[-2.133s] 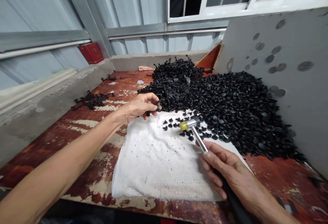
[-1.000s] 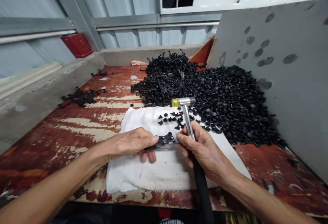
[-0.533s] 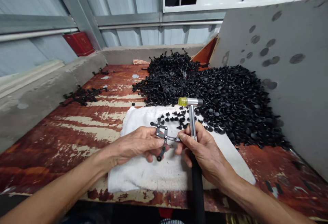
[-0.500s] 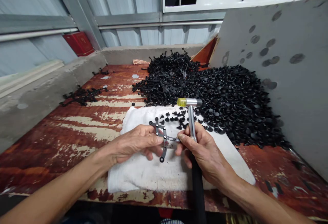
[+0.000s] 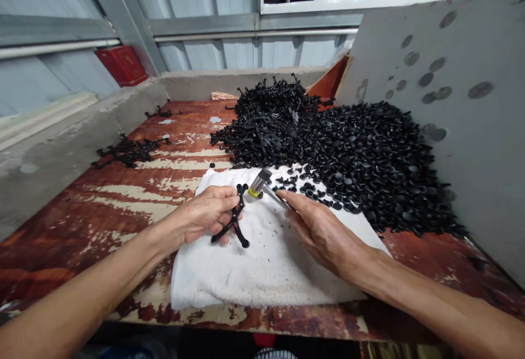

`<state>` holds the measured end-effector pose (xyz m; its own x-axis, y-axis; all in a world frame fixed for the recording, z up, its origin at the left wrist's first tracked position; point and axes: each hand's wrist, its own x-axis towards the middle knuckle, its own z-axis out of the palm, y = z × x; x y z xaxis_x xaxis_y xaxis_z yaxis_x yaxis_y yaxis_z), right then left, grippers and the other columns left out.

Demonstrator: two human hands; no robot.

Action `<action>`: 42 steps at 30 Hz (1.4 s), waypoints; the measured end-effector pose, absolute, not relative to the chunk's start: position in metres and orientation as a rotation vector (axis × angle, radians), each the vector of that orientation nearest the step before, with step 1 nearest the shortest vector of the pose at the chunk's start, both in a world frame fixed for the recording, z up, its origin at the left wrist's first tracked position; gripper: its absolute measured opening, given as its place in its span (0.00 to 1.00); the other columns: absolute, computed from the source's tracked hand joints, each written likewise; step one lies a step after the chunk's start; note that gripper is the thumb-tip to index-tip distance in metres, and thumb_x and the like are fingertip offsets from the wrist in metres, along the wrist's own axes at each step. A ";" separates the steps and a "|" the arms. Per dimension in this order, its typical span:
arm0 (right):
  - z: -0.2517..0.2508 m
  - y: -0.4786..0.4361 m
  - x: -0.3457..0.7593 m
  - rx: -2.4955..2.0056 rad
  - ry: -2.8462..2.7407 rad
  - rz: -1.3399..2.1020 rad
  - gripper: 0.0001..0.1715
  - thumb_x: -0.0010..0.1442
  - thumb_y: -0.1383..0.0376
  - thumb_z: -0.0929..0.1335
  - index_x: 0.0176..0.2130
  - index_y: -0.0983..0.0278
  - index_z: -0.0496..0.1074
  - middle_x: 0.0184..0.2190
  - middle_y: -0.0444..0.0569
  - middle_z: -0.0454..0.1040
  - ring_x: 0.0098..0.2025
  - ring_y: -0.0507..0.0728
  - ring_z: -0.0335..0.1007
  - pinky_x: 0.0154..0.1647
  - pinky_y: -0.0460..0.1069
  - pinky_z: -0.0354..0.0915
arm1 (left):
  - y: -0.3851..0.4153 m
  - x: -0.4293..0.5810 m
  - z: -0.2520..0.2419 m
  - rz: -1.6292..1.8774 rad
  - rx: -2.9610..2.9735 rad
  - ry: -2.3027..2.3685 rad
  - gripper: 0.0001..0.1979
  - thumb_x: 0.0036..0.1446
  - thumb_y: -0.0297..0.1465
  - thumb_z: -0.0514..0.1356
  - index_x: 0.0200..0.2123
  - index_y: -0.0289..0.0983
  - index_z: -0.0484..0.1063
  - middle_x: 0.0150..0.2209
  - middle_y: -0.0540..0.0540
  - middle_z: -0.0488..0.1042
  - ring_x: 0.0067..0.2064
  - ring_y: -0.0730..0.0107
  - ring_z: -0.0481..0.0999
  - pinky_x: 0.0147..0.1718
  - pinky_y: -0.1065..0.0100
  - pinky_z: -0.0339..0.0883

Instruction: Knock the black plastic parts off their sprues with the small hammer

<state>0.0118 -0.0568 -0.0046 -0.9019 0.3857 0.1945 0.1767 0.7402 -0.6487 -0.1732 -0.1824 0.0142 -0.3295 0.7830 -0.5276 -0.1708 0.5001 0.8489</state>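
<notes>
My left hand [image 5: 207, 214] grips a black plastic runner [image 5: 237, 218], whose branching arms stick out past my fingers over a white terry towel [image 5: 266, 271]. My right hand [image 5: 324, 233] is shut around a small hammer, and its steel shaft [image 5: 273, 196] runs out past my fingertips. The hammer's head [image 5: 257, 183], with a yellow tip, hangs just beside the runner, above the towel. The black handle is hidden behind my right hand. Small black plastic pieces [image 5: 301, 181] lie scattered along the towel's far edge.
Behind the towel rise a heap of black round-headed pieces [image 5: 369, 162] and a heap of black runners [image 5: 266, 129], on a red peeling wooden table [image 5: 90, 206]. A grey board [image 5: 430, 74] stands at the right, a concrete ledge [image 5: 77, 123] at the left.
The hammer has swung from upright to lying nearly flat, its head now pointing left beside the runner. My left hand has turned the runner, and the view has shifted slightly.
</notes>
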 end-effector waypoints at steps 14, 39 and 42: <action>-0.018 -0.051 0.048 -0.416 -2.586 0.600 0.24 0.61 0.72 0.57 0.53 0.75 0.69 0.44 0.65 0.79 0.43 0.63 0.79 0.42 0.56 0.75 | -0.175 -0.172 0.003 1.007 0.807 1.771 0.15 0.56 0.42 0.56 0.29 0.35 0.68 0.23 0.50 0.70 0.18 0.80 0.58 0.13 0.76 0.44; -0.023 -0.056 0.073 -0.456 -2.623 0.616 0.23 0.63 0.72 0.57 0.55 0.72 0.66 0.46 0.64 0.79 0.47 0.62 0.78 0.45 0.56 0.76 | -0.156 -0.162 0.007 0.879 0.817 1.726 0.14 0.57 0.37 0.56 0.24 0.34 0.68 0.20 0.47 0.73 0.14 0.79 0.65 0.10 0.77 0.52; -0.023 -0.054 0.073 -0.466 -2.619 0.630 0.23 0.63 0.72 0.57 0.55 0.71 0.66 0.46 0.63 0.79 0.47 0.62 0.78 0.45 0.55 0.76 | -0.156 -0.161 0.007 0.890 0.793 1.711 0.14 0.57 0.36 0.57 0.24 0.34 0.68 0.20 0.46 0.74 0.14 0.78 0.67 0.10 0.77 0.53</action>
